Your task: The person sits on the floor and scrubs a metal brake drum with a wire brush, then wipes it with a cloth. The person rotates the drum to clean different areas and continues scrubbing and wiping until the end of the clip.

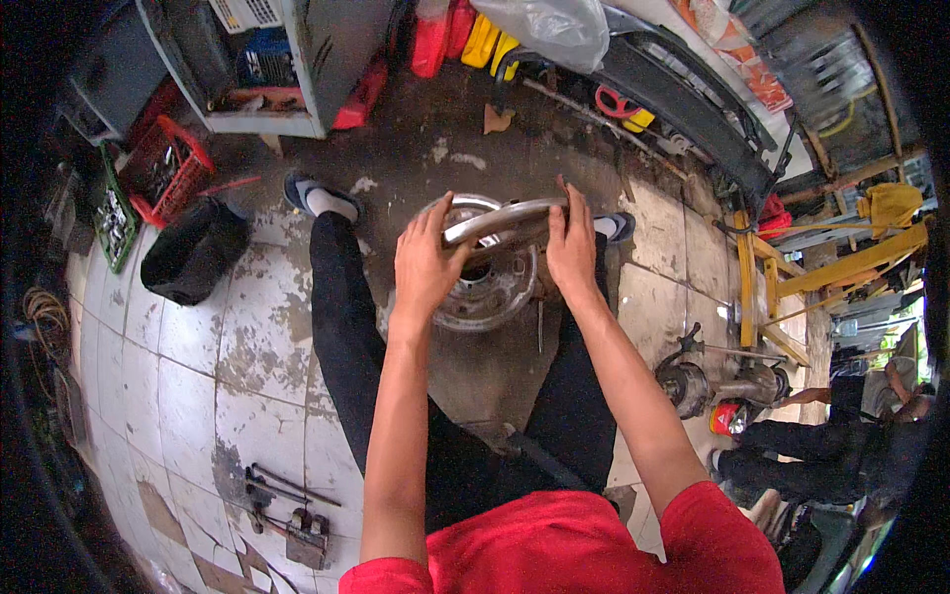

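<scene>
Between my outstretched legs a steel wheel rim (pixel 507 309) lies on the dark, stained floor, grey and worn, its centre partly covered from view. Above it I hold a silvery metal ring (pixel 507 215), tilted and seen almost edge-on. My left hand (pixel 424 259) grips the ring's left side, thumb on the near side. Its right side is in my right hand (pixel 574 243), fingers pointing away from me. A thin metal rod (pixel 540 327) shows beside the rim's right edge.
At left stand a black bucket (pixel 188 259), a red crate (pixel 186 176) and a green tray (pixel 115 213) of small parts. Tools (pixel 292 525) lie at lower left. A metal cabinet (pixel 319 69) stands ahead. Right are a cylindrical machine (pixel 693 389), a yellow frame (pixel 772 282) and another person (pixel 821 450).
</scene>
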`<state>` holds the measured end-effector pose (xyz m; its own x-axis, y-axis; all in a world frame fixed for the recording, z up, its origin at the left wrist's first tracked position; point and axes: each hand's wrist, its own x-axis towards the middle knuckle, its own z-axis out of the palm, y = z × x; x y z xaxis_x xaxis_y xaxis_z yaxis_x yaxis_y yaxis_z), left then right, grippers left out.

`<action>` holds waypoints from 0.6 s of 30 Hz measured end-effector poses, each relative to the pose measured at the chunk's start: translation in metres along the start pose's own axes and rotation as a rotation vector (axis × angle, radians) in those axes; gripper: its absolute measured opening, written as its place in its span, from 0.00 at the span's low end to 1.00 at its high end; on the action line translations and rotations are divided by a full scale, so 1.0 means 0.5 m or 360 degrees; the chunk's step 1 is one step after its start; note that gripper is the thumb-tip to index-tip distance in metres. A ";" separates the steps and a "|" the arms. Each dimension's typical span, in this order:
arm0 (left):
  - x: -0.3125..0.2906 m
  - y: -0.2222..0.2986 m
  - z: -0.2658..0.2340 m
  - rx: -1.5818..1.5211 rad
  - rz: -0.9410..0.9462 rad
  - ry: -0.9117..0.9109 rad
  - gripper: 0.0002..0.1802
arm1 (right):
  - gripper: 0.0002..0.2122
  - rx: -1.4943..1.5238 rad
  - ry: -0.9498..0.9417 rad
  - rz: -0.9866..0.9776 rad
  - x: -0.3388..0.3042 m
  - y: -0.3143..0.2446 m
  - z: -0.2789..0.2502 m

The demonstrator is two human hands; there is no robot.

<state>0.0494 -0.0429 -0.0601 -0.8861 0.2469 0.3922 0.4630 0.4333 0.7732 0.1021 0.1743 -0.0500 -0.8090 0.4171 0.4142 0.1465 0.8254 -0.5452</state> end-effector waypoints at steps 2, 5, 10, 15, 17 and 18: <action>-0.026 -0.011 0.004 -0.0126 -0.0091 0.0097 0.34 | 0.24 -0.0141 0.0140 -0.0367 -0.021 -0.037 -0.006; -0.046 -0.004 -0.001 -0.0274 -0.0209 0.0092 0.29 | 0.23 -0.0063 0.0049 -0.0585 -0.025 -0.034 -0.026; -0.047 -0.036 -0.006 -0.0409 -0.0320 -0.0131 0.28 | 0.20 0.0129 0.0016 -0.0064 -0.006 -0.008 -0.017; -0.043 -0.056 -0.010 -0.0563 -0.0432 -0.0114 0.30 | 0.16 -0.0157 -0.0070 -0.0872 -0.022 -0.126 -0.029; -0.042 -0.066 0.000 -0.0622 -0.0460 -0.0129 0.31 | 0.16 -0.0026 0.0090 -0.0615 0.000 -0.074 -0.010; -0.043 -0.068 0.001 -0.0629 -0.0466 -0.0150 0.31 | 0.16 0.0037 0.0169 -0.0477 0.010 -0.037 0.003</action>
<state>0.0529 -0.0625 -0.0950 -0.9635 0.2492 0.0976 0.1354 0.1393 0.9809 0.0946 0.1606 -0.0390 -0.7500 0.1952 0.6320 -0.1035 0.9091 -0.4035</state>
